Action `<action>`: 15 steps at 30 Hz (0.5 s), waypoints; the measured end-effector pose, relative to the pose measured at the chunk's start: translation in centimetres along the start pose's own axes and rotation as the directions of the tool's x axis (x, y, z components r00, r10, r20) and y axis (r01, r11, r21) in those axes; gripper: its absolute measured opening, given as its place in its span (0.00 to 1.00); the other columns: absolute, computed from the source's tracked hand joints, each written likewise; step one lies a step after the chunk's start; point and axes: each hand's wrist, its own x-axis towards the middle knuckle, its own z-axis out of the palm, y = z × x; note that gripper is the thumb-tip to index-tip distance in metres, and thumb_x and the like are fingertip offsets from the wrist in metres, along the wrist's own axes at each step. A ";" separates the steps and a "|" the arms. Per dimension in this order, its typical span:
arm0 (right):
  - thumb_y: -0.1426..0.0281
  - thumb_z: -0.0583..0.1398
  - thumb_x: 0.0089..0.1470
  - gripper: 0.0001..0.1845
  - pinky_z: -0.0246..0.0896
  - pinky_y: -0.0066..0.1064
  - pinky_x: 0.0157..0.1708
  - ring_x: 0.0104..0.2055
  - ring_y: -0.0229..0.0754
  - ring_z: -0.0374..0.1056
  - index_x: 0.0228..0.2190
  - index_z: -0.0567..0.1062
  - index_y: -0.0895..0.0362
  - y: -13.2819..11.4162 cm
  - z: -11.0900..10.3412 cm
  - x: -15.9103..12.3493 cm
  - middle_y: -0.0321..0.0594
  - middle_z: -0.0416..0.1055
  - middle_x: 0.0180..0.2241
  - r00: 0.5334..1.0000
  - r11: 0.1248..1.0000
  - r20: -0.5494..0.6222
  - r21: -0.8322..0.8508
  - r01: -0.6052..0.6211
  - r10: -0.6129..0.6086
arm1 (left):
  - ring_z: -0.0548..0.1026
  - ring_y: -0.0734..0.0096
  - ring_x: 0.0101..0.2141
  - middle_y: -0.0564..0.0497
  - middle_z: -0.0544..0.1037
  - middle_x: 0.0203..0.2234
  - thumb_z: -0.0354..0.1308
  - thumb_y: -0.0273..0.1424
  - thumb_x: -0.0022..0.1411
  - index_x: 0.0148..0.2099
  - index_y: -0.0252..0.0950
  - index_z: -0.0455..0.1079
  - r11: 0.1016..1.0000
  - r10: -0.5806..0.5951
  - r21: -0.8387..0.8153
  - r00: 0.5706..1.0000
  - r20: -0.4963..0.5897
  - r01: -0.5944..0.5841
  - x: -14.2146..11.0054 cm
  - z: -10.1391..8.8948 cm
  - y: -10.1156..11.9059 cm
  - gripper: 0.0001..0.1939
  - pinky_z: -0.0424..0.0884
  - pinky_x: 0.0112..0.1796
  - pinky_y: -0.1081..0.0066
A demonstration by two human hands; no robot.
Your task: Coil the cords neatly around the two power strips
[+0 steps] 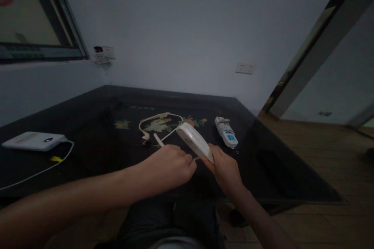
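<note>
Over the dark table, my right hand (226, 167) is closed around the near end of a white power strip (195, 140), which slants up and to the left. My left hand (178, 163) is a fist gripping the white power cord (168, 135). A bend of that cord sticks out above the knuckles, and a short strand passes between the fist and the strip's near end. From the strip's far end more cord curves left across the tabletop to a plug (145, 138). Inside the left fist the cord is hidden.
Right of the held strip lies a second power strip (229, 136) with blue sockets, its cord wound around it. A white flat device (35, 141) with a thin cable rests at the left. The black table (96, 116) meets a wall with outlets (244, 69).
</note>
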 end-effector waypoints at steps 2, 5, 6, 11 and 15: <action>0.64 0.57 0.59 0.18 0.66 0.30 0.29 0.39 0.45 0.74 0.49 0.68 0.58 -0.1 -0.4 -0.3 0.47 0.75 0.43 0.998 0.996 0.035 -0.062 0.059 -0.057 | 0.75 0.66 0.27 0.50 0.77 0.24 0.60 0.23 0.57 0.32 0.32 0.72 0.999 0.042 0.014 0.998 0.037 -0.043 0.1 -0.9 -1.1 0.02 0.67 0.28 0.69; 0.65 0.60 0.56 0.19 0.67 0.30 0.30 0.42 0.47 0.72 0.48 0.69 0.60 0.0 -1.2 -0.6 0.48 0.76 0.41 0.978 0.967 -0.023 -0.158 0.202 -0.208 | 0.75 0.68 0.28 0.50 0.78 0.26 0.59 0.24 0.59 0.34 0.34 0.73 0.997 0.070 0.012 0.991 0.117 -0.072 0.4 -2.4 -2.4 0.02 0.66 0.29 0.70; 0.65 0.62 0.55 0.19 0.68 0.31 0.32 0.43 0.48 0.71 0.47 0.70 0.60 0.0 -1.5 -0.7 0.48 0.76 0.40 0.961 0.948 -0.052 -0.184 0.259 -0.273 | 0.75 0.68 0.28 0.51 0.77 0.27 0.59 0.24 0.59 0.34 0.34 0.73 0.996 0.092 0.007 0.987 0.135 -0.094 0.5 -2.8 -2.6 0.02 0.65 0.29 0.70; 0.66 0.64 0.52 0.16 0.69 0.34 0.33 0.40 0.49 0.70 0.41 0.71 0.60 -0.7 -2.5 -1.0 0.47 0.74 0.36 0.884 0.878 -0.084 -0.194 0.438 -0.459 | 0.74 0.69 0.27 0.50 0.77 0.26 0.59 0.25 0.59 0.32 0.34 0.73 0.981 0.177 -0.098 0.978 0.110 -0.166 1.1 -3.9 -2.7 0.04 0.65 0.28 0.69; 0.67 0.61 0.56 0.11 0.65 0.29 0.24 0.33 0.44 0.72 0.40 0.71 0.59 -2.0 -2.8 -1.3 0.45 0.74 0.37 0.849 0.846 0.073 -0.078 0.527 -0.523 | 0.74 0.70 0.28 0.51 0.78 0.26 0.59 0.28 0.59 0.29 0.40 0.75 0.881 0.140 -0.464 0.987 0.074 -0.090 1.6 -3.3 -3.1 0.07 0.66 0.32 0.72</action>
